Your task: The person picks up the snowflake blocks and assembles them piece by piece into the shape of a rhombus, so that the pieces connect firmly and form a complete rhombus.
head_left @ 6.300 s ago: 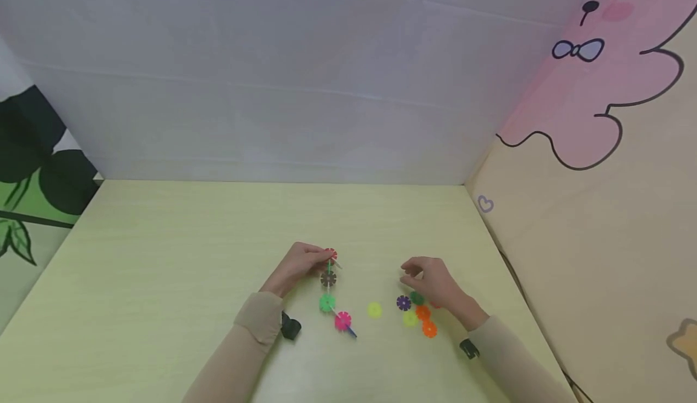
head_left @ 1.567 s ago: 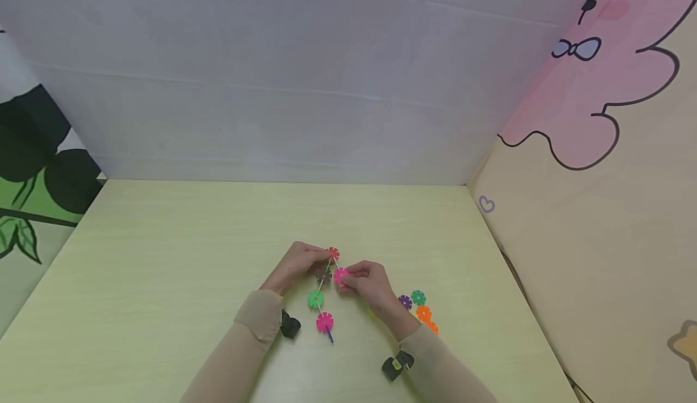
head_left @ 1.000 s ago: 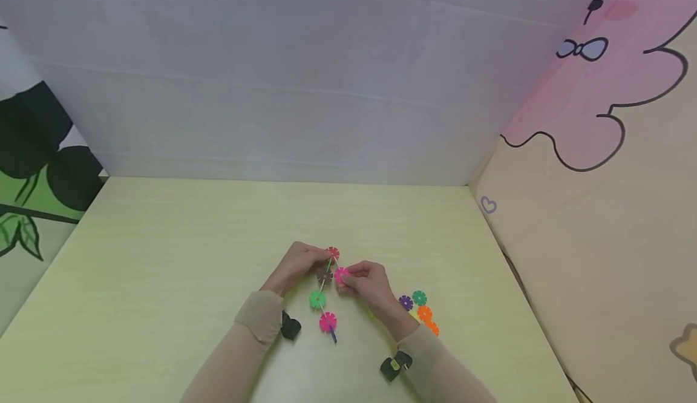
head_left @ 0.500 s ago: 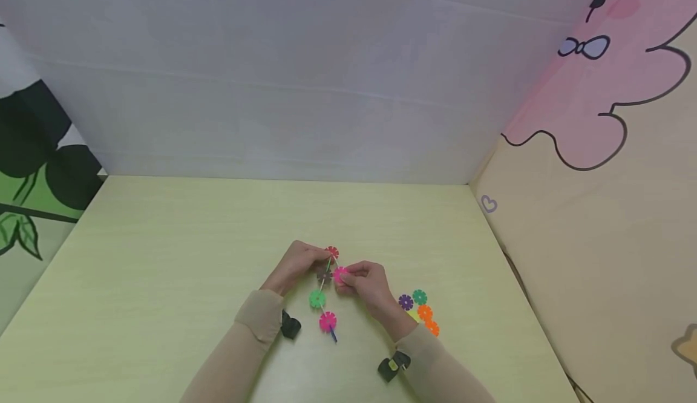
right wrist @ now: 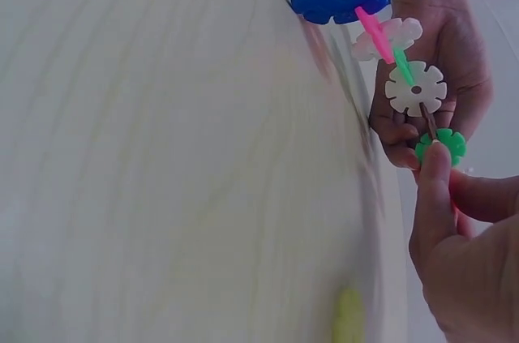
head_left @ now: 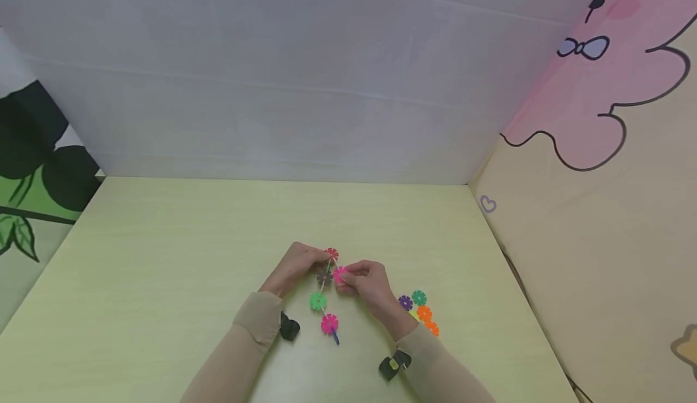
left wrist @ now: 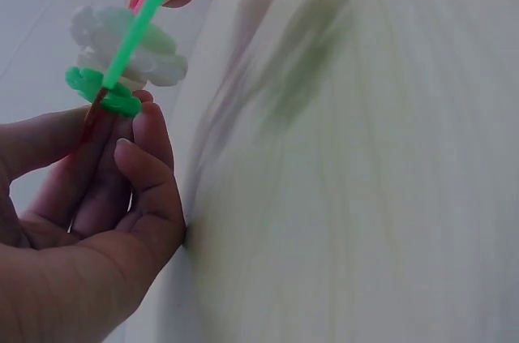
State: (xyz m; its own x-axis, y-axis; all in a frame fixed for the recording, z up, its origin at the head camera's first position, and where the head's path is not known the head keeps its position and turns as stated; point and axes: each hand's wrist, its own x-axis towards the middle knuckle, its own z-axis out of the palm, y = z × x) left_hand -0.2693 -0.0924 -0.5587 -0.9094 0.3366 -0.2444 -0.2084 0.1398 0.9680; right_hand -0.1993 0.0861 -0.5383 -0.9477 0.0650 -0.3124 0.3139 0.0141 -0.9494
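A chain of slotted snowflake discs hangs between the hands in the head view. My left hand (head_left: pixel 296 267) pinches the chain at its top, by the red disc (head_left: pixel 331 254). A pink disc (head_left: pixel 340 275) is pinched between the thumb and fingers of my right hand (head_left: pixel 369 285), close below and right of the red one. From the left hand downward run a grey-brown disc (head_left: pixel 324 278), a green disc (head_left: pixel 318 301), a second pink disc (head_left: pixel 329 324) and a blue disc (head_left: pixel 335 337) seen edge-on. Linking discs stand edge-on between them. Colours look different in the wrist views.
Loose discs lie right of my right forearm: purple (head_left: pixel 405 303), teal green (head_left: pixel 419 297), orange (head_left: pixel 425 313) and others, partly covered by the arm. A yellow disc (right wrist: pixel 349 315) shows on the table in the right wrist view. Walls (head_left: pixel 272 118) border the pale table.
Since the oldest frame, my right hand has moved left from beside the loose discs to the chain, bringing a pink disc. The chain's lower end swung left. Over the last second both hands stay nearly still.
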